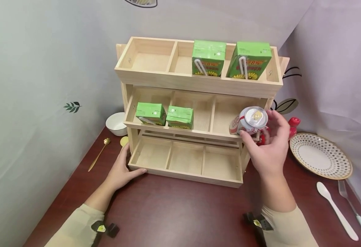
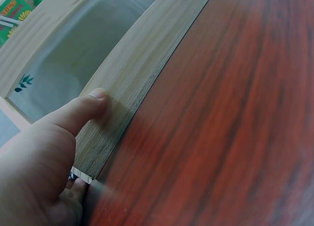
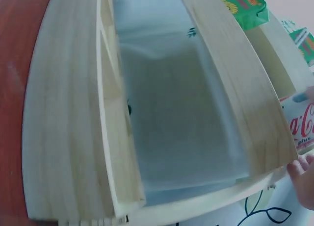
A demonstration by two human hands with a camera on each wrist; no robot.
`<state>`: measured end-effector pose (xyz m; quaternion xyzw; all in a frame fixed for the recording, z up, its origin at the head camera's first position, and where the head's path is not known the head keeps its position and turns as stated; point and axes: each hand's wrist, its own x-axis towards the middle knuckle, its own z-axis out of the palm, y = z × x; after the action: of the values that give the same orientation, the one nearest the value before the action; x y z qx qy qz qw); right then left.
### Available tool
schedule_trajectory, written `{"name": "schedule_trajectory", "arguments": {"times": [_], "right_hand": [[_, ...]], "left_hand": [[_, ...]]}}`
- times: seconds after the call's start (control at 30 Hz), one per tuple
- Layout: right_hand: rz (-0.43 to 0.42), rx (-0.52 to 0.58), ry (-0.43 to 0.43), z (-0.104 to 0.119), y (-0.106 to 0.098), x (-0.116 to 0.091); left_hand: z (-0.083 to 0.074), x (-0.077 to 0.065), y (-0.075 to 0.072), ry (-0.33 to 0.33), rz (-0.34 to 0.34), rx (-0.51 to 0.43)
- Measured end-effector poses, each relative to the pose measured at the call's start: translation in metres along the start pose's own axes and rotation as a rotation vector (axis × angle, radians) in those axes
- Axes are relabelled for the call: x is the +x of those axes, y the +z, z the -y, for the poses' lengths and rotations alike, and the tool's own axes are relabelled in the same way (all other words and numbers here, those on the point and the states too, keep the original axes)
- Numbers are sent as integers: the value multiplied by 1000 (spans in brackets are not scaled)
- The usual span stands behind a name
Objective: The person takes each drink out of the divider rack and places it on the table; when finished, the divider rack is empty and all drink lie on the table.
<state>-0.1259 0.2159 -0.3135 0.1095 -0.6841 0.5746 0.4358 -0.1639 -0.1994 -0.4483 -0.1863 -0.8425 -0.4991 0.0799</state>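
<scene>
A three-tier wooden shelf (image 1: pixel 180 175) stands on the dark red table. My left hand (image 1: pixel 121 171) grips the left end of its bottom tray, thumb across the front board and fingers round the side. In the left wrist view the thumb (image 2: pixel 81 111) presses on that board. A white and red soda can (image 1: pixel 243 120), with Coca-Cola style lettering, leans in the right compartment of the middle tier. My right hand (image 1: pixel 271 147) holds it from the right, thumb at the front edge and fingers behind. Only part of this can (image 3: pixel 300 120) shows in the right wrist view.
Green drink cartons (image 1: pixel 209 56) with straws stand in the top tier, and two smaller-looking cartons (image 1: pixel 180 117) in the middle tier. A white bowl (image 1: pixel 116 124) and gold spoon (image 1: pixel 98 156) lie left; a red bottle (image 1: pixel 293 125), dotted plate (image 1: pixel 319 156), white knife (image 1: pixel 336 211) and fork (image 1: pixel 354 209) right.
</scene>
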Motion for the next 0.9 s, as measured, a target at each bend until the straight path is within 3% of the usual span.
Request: {"name": "schedule_trajectory", "arguments": {"times": [0.1, 0.2, 0.53, 0.7, 0.9], "right_hand": [[47, -154, -19, 1, 2, 0], [56, -201, -65, -2, 2, 0], [14, -53, -132, -11, 3, -1], [-42, 119, -131, -16, 3, -3], [-160, 449, -91, -15, -7, 1]], "left_hand": [[2, 0, 0, 12, 3, -5], [4, 1, 1, 22, 6, -11], [3, 0, 0, 13, -6, -8], [2, -2, -2, 2, -8, 3], [1, 1, 0, 27, -8, -3]]}}
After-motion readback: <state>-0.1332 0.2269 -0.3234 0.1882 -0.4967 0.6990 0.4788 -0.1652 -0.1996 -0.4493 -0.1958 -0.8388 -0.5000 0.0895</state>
